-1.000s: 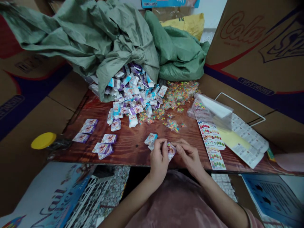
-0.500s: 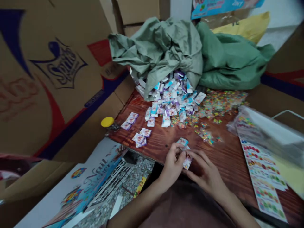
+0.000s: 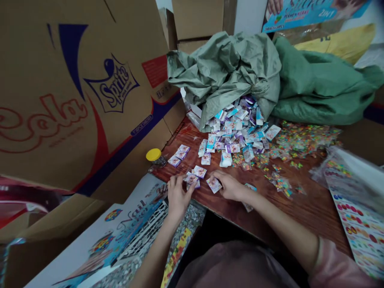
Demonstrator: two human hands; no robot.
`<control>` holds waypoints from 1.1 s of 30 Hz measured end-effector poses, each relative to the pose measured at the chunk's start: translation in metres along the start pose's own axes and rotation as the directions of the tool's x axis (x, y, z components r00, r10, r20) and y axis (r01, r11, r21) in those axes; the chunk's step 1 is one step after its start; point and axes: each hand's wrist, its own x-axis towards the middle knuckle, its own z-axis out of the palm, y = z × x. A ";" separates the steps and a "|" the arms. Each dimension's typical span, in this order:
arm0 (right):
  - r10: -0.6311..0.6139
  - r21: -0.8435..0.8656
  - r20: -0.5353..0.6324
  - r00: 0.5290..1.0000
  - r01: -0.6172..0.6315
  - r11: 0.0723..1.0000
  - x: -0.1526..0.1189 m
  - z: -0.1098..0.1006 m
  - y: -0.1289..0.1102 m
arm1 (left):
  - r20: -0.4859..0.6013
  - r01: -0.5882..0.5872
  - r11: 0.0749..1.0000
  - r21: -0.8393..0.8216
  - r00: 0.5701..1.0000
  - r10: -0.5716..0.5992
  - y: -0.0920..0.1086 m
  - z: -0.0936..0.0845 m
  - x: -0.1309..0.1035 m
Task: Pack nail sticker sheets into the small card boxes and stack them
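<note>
My right hand pinches a small white and purple printed box just above the wooden table. My left hand rests at the table's front edge, thumb and fingers apart, touching the left side of a small cluster of similar boxes. Behind the left hand lies another group of these boxes. Partly hidden under my right forearm, a light blue and white box lies on the table. Farther back, a heap of small blue, purple and white boxes spills from a grey-green sack.
Small clear packets with colourful bits spread to the right of the heap. A yellow-lidded jar stands at the left table edge, beside a large cardboard carton. Printed sticker sheets lie at right; a green sack sits behind.
Both hands have moved left from the front middle of the table to the box cluster. The right hand now brings a box beside it, and the left has separated from the right. The view has shifted left.
</note>
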 end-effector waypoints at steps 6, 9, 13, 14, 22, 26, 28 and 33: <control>-0.059 0.080 -0.115 0.992 0.068 0.994 0.023 -0.006 0.001 | -0.161 0.084 0.996 0.000 0.984 -0.083 -0.035 -0.004 0.016; -0.010 0.030 -0.152 0.988 0.015 0.999 0.025 -0.005 0.005 | -0.329 0.262 0.964 -0.042 0.908 -0.261 -0.061 -0.003 0.034; 0.029 0.003 -0.167 0.986 -0.029 1.000 0.022 0.005 0.016 | -0.345 0.465 0.879 -0.105 0.812 -0.470 -0.085 0.009 0.066; 0.027 -0.001 -0.166 0.986 -0.028 1.000 0.020 0.007 0.018 | -0.335 0.501 0.859 -0.105 0.796 -0.505 -0.087 0.013 0.073; 0.018 -0.011 -0.172 0.985 -0.020 1.000 0.013 0.017 0.030 | -0.370 0.615 0.787 -0.050 0.720 -0.587 -0.093 0.028 0.105; 0.023 -0.017 -0.138 0.990 -0.026 1.000 0.013 0.016 0.029 | -0.393 0.647 0.762 -0.023 0.695 -0.602 -0.094 0.028 0.110; 0.030 -0.019 -0.131 0.991 -0.033 0.999 0.014 0.016 0.028 | -0.398 0.635 0.772 -0.016 0.704 -0.588 -0.090 0.027 0.110; 0.042 -0.024 -0.108 0.993 -0.045 0.999 0.014 0.016 0.027 | -0.442 0.512 0.857 -0.058 0.756 -0.482 -0.069 0.011 0.087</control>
